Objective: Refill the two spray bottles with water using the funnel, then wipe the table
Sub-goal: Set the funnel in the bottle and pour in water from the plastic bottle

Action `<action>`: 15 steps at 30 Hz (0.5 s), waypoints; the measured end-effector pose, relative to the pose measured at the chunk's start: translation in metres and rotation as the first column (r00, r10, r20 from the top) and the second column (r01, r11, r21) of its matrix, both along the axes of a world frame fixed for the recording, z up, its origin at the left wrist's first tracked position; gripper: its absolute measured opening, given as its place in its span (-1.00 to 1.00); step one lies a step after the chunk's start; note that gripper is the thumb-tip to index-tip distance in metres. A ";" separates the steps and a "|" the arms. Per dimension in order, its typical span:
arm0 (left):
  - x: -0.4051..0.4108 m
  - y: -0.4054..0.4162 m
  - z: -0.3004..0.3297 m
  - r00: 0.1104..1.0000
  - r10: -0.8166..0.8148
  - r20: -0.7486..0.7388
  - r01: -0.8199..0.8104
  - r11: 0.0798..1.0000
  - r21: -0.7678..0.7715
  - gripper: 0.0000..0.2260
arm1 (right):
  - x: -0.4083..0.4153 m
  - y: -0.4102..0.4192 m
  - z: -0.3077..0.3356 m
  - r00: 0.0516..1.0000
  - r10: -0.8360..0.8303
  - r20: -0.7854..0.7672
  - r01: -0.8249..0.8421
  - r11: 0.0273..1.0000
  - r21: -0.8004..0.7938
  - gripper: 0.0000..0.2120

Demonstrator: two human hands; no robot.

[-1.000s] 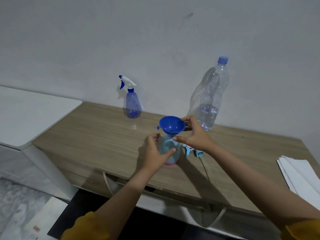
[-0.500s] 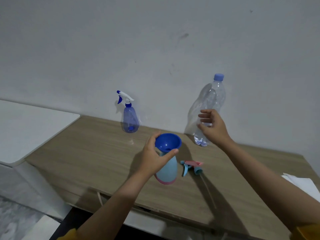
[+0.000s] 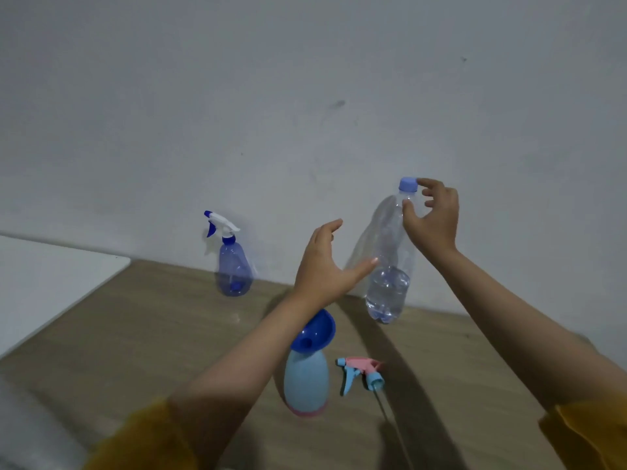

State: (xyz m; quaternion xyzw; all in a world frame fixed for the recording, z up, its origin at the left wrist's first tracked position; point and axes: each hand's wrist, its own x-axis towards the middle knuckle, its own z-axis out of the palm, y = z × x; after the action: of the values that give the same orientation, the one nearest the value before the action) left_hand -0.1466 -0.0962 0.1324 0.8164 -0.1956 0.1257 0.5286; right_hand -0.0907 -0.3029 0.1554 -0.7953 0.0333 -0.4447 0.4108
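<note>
Right hand [image 3: 432,215] up at centre right, fingers curled around the water bottle [image 3: 390,266] neck just below its cap [image 3: 408,184]. Left hand [image 3: 325,266] spread and relaxed beside it, grasping nothing. Lower centre, funnel [image 3: 314,330] sits in the light-blue spray bottle [image 3: 306,381]; purple spray bottle [image 3: 232,266] stands centre left.

Funnel [image 3: 314,330] deep blue – bottle [image 3: 306,381] pale blue, pink base – loose trigger head [image 3: 359,373] pink and blue – table [image 3: 135,334] wood-grain

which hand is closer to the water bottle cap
Right. The right hand has its fingers at the blue cap and neck of the water bottle; the left hand is open lower down, beside the bottle's body.
</note>
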 end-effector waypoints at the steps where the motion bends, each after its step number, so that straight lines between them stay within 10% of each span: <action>1: 0.009 -0.011 0.002 1.000 -0.009 -0.002 0.009 0.999 0.036 -0.23 | 0.004 -0.003 0.003 1.000 0.000 -0.020 0.000 0.999 -0.036 -0.60; 15: 0.084 -0.125 -0.030 0.983 -0.008 -0.184 -0.001 0.999 -0.052 -0.27 | 0.029 -0.033 0.007 0.989 0.133 -0.066 -0.141 0.979 -0.144 -0.73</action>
State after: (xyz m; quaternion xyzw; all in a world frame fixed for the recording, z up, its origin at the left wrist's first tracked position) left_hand -0.0621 -0.2210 0.1023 0.8102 -0.1439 0.0537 0.5657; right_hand -0.0618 -0.3356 0.1626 -0.8360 -0.0434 -0.3942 0.3792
